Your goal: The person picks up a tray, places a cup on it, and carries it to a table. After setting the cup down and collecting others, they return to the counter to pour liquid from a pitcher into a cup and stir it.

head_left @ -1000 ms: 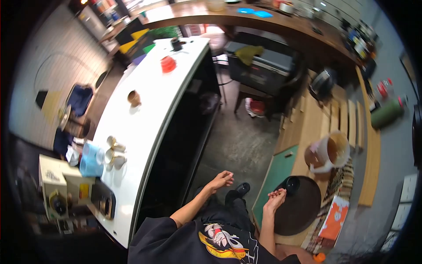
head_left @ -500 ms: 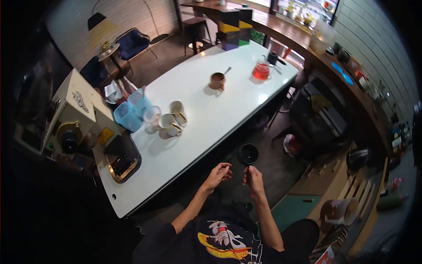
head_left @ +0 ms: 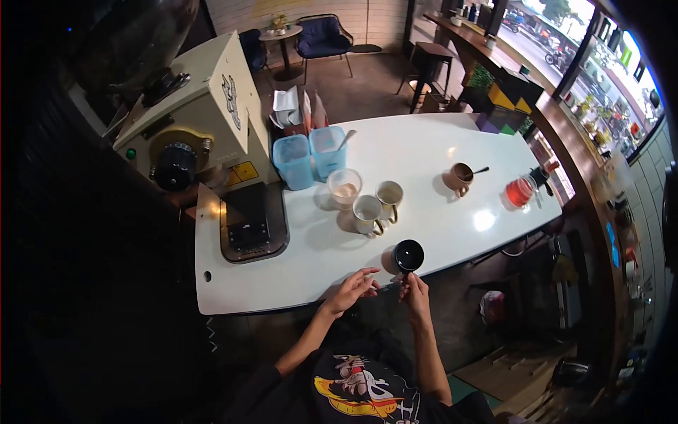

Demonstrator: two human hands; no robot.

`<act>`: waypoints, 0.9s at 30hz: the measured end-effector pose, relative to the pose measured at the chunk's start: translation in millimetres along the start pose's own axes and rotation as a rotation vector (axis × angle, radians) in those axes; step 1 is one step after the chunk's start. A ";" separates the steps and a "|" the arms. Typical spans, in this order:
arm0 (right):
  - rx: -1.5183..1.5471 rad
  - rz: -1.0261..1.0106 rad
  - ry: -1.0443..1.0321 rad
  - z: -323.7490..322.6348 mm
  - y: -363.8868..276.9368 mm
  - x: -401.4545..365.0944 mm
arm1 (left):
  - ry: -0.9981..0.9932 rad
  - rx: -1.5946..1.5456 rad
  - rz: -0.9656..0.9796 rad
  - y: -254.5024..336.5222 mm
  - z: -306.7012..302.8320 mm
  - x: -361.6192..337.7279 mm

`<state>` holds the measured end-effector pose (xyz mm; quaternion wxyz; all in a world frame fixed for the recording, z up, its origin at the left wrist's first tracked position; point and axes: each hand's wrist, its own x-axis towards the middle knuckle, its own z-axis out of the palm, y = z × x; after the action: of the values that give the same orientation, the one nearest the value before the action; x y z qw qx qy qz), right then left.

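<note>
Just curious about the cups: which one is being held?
The black cup, in the right hand; the brown mug and two pale mugs stand untouched on the white table.

A navy armchair [head_left: 325, 47] beside a small round table [head_left: 292, 32], with a dark stool [head_left: 433, 49] well apart.

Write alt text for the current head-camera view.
A person's right hand holds a black cup by its handle at the near edge of a white counter, the left hand open and empty beside it. Farther left stand two mugs, two blue containers and a cream machine.
</note>
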<state>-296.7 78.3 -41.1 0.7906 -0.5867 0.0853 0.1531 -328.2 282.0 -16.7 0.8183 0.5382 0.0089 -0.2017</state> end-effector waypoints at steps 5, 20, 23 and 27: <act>-0.008 -0.004 0.038 -0.4 -14.3 17.8 | -0.040 -0.026 -0.055 2.3 -2.4 18.8; -0.341 0.043 -0.078 -43.8 -73.2 129.8 | 0.007 0.022 0.012 14.2 50.6 136.0; -0.392 0.028 -0.236 -52.6 -95.8 144.4 | 0.197 -0.046 0.072 8.8 65.8 162.7; -0.406 0.079 -0.476 -71.1 -109.3 172.8 | 0.379 -0.104 0.083 -0.2 85.5 188.0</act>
<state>-93.9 6.0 -18.1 0.6485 -0.6765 -0.1118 0.3306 -172.9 146.1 -24.5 0.8363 0.5234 0.1509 -0.0623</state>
